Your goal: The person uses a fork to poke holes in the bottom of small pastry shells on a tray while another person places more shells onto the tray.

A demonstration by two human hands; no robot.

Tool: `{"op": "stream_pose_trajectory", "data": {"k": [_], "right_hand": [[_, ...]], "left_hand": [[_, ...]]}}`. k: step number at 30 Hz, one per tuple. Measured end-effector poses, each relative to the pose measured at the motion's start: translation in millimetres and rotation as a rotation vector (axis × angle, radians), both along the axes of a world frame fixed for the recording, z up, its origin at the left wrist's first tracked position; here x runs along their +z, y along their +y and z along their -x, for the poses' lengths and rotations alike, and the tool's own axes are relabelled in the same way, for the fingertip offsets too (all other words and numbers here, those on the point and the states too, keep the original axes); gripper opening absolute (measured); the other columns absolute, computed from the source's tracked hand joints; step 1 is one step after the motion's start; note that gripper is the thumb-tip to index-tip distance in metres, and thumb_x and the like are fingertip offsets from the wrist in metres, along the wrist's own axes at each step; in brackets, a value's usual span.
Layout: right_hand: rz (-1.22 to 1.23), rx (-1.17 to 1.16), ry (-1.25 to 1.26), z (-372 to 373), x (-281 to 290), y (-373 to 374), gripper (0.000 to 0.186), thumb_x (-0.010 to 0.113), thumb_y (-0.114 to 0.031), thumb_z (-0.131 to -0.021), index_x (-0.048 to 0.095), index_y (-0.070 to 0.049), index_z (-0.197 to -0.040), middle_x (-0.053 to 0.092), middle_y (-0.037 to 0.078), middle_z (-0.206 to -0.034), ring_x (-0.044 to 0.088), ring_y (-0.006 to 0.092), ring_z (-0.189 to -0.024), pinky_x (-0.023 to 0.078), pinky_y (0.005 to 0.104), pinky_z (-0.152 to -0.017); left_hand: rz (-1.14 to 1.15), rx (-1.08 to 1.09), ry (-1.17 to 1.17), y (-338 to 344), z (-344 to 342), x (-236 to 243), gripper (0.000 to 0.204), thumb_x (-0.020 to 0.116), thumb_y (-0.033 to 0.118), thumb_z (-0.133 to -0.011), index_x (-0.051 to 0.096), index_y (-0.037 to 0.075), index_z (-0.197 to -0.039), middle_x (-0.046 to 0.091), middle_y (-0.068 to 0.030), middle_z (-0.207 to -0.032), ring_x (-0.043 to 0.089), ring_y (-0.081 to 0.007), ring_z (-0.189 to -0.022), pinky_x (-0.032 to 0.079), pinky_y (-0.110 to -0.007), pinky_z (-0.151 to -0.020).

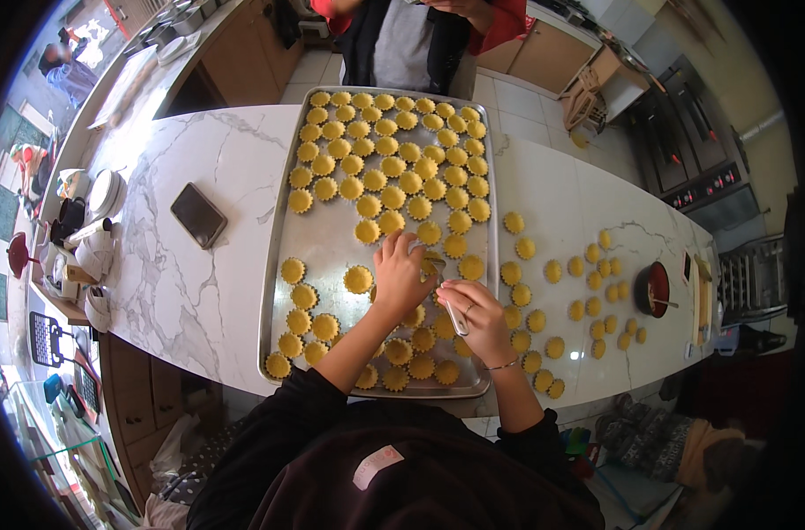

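Note:
A large metal baking tray (318,238) lies in front of me, bearing many fluted yellow tart shells (358,279). My left hand (400,272) is over the tray's middle, its fingers and thumb curled around a tart shell (430,265) that is partly hidden. From the right, my right hand (475,316) grips a slim metal fork (458,320). The handle sticks out below my fingers, and the head reaches that same shell; its tip is small and partly covered. Shells stand in rows at the tray's far end, and others sit around my wrists.
More tart shells (594,281) are spread over the marble table to the right, near a dark red bowl (652,290) with a utensil in it. A dark phone (198,215) lies left. Opposite stands a person (411,44) in red sleeves. Stacked dishes (98,252) line the left counter.

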State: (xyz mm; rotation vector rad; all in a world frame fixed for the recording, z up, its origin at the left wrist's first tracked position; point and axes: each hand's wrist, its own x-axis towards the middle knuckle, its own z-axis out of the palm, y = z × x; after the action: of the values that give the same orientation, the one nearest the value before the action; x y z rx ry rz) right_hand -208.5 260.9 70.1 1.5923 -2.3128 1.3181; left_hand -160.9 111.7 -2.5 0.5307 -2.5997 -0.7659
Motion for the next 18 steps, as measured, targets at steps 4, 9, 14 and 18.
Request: {"op": "stream_pose_trajectory", "data": {"k": [4,9,14,18], "right_hand": [[-0.005,0.005,0.000,0,-5,-1,0.022,0.066,0.004,-0.076,0.067,-0.003,-0.096,0.064,0.009,-0.094,0.063,0.0262,-0.091,0.053,0.0336,-0.075],[-0.019,0.003,-0.031,1,-4,-5,0.020,0.066,0.002,-0.076,0.066,-0.003,-0.095,0.064,0.009,-0.093,0.063,0.0261,-0.089,0.053,0.0334,-0.074],[-0.005,-0.022,-0.056,4,0,-5,0.022,0.068,0.002,-0.074,0.066,-0.003,-0.095,0.064,0.009,-0.093,0.063,0.0255,-0.089,0.053,0.0331,-0.074],[0.027,-0.028,-0.023,4,7,-5,0.024,0.070,0.002,-0.072,0.066,-0.003,-0.096,0.064,0.010,-0.092,0.063,0.0252,-0.089,0.052,0.0333,-0.075]], "left_hand": [[-0.003,0.004,0.007,1,-1,0,0.045,0.074,0.025,-0.063,0.062,0.005,-0.101,0.050,-0.0106,-0.120,0.038,-0.0342,-0.123,0.032,-0.047,-0.097],[0.012,0.012,0.016,0,0,1,0.042,0.074,0.024,-0.063,0.063,0.005,-0.098,0.051,-0.0111,-0.119,0.039,-0.0348,-0.123,0.031,-0.048,-0.098],[0.008,0.016,0.036,1,1,1,0.041,0.074,0.024,-0.063,0.064,0.005,-0.097,0.051,-0.0111,-0.119,0.038,-0.0351,-0.123,0.031,-0.048,-0.098],[0.026,0.018,0.060,1,1,-2,0.041,0.074,0.024,-0.063,0.064,0.005,-0.097,0.051,-0.0107,-0.118,0.037,-0.0352,-0.124,0.031,-0.048,-0.098]]}}
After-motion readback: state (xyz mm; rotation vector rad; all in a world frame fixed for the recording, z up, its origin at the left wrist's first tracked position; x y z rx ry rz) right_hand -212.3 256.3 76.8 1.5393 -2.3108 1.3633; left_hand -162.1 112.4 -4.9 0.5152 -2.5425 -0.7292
